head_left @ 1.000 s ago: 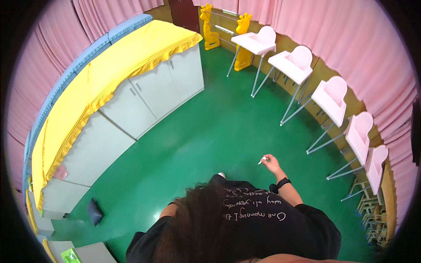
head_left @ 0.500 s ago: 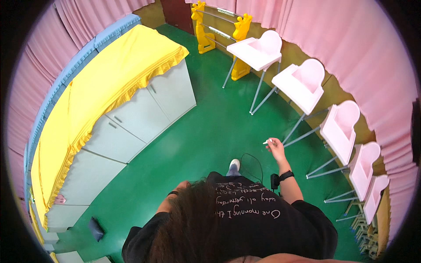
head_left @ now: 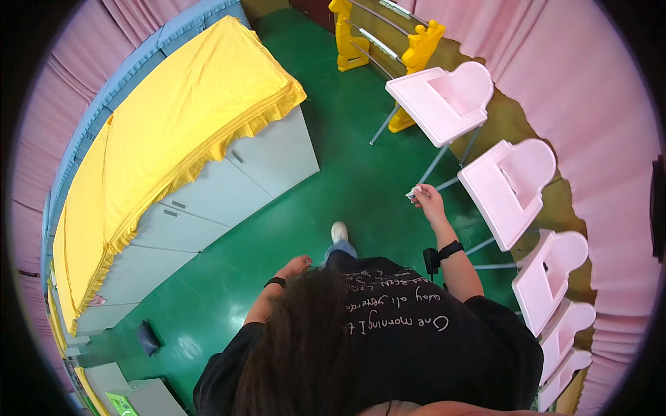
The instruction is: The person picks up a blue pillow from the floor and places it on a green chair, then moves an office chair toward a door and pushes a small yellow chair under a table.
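Observation:
My right hand (head_left: pixel 429 202) is raised ahead of my body, its fingertips pinched around a small white object (head_left: pixel 412 194), too small to name. A black band with a small black box (head_left: pixel 431 261) is on that wrist. In front of my chest my left hand (head_left: pixel 298 264) is held low beside my dark hair, with a black band on its wrist; its fingers are too small and partly covered to read. The closest thing past my right hand is a pink high chair (head_left: pixel 503 191) with grey legs.
Several pink high chairs, among them the far one (head_left: pixel 437 104), line the right wall by pink curtains (head_left: pixel 590 118). A yellow giraffe-shaped rack (head_left: pixel 422 47) stands behind. Left are grey cabinets (head_left: pixel 257 163) under a yellow cloth (head_left: pixel 187 97). A dark cushion (head_left: pixel 147 338) lies on the green floor (head_left: pixel 277 229).
I have stepped forward, so the high chairs and rack appear closer. My left hand shows more beside my hair. My right hand still pinches the small white object.

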The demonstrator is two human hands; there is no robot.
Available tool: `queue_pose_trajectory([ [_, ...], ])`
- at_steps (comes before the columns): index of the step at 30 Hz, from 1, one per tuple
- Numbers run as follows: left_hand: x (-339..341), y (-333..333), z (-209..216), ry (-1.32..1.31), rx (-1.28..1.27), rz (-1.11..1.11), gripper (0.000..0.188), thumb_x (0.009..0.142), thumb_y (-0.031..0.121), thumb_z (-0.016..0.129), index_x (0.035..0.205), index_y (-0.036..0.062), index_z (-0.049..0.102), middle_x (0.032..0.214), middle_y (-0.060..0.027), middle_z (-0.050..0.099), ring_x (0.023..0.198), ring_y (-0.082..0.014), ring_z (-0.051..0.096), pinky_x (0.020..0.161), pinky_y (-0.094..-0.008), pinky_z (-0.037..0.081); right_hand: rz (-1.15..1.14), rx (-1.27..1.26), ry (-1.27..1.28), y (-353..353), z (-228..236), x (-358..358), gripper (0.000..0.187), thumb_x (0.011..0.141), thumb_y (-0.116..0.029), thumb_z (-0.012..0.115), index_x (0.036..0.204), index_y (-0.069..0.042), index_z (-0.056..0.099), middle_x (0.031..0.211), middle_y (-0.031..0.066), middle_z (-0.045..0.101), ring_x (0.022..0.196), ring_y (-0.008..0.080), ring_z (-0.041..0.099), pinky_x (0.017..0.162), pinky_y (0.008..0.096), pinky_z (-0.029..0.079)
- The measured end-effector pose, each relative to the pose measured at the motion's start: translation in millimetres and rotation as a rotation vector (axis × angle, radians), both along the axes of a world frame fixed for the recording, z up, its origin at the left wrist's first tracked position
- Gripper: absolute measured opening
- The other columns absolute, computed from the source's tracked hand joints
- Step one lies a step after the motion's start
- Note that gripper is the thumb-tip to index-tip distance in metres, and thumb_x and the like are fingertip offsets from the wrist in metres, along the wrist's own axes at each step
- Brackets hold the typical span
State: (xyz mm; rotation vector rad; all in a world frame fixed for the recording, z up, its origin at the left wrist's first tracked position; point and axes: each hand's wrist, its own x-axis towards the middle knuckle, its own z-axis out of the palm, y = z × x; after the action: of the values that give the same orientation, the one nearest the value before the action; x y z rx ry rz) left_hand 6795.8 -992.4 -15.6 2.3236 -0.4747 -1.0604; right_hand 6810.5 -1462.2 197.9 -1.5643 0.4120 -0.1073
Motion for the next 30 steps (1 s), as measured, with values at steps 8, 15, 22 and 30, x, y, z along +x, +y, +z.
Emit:
queue_pose_trajectory([
  [8,200,-34,19,0.132,-0.126,0.050,0.028,0.072,0.021,0.049,0.092,0.0025,0.055,0.091,-0.0168,0.057,0.085,-0.0304,0.053,0.072,-0.0366,0.041,-0.030,0.059,-0.058,-22,19,210,0.024,0.079,-0.017,0.055,0.098,-0.004,0.049,0.081,0.0024,0.056,0.069,0.0102,0.055,0.055,0.0201,0.041],
  [15,422,-154,65,-0.200,-0.019,-0.089,0.030,0.077,0.023,0.046,0.095,0.0013,0.054,0.091,-0.0175,0.056,0.088,-0.0276,0.053,0.075,-0.0358,0.042,-0.245,0.093,-0.251,-52,62,369,0.022,0.076,-0.012,0.058,0.090,0.000,0.047,0.079,0.0077,0.055,0.065,0.0131,0.056,0.053,0.0202,0.043],
  [22,578,-306,126,-0.143,-0.312,-0.338,0.029,0.074,0.017,0.044,0.099,0.0032,0.051,0.096,-0.0146,0.055,0.090,-0.0279,0.052,0.078,-0.0347,0.041,-0.217,0.019,-0.350,-93,80,507,0.021,0.075,-0.011,0.059,0.091,-0.002,0.048,0.073,0.0052,0.052,0.057,0.0104,0.052,0.050,0.0198,0.042],
  [30,720,-336,156,-0.177,-0.210,-0.306,0.030,0.072,0.013,0.045,0.099,0.0031,0.051,0.095,-0.0136,0.056,0.088,-0.0273,0.053,0.076,-0.0345,0.042,-0.256,0.002,-0.315,-154,84,668,0.024,0.079,-0.023,0.056,0.065,-0.005,0.048,0.051,-0.0030,0.044,0.042,0.0042,0.041,0.039,0.0163,0.031],
])
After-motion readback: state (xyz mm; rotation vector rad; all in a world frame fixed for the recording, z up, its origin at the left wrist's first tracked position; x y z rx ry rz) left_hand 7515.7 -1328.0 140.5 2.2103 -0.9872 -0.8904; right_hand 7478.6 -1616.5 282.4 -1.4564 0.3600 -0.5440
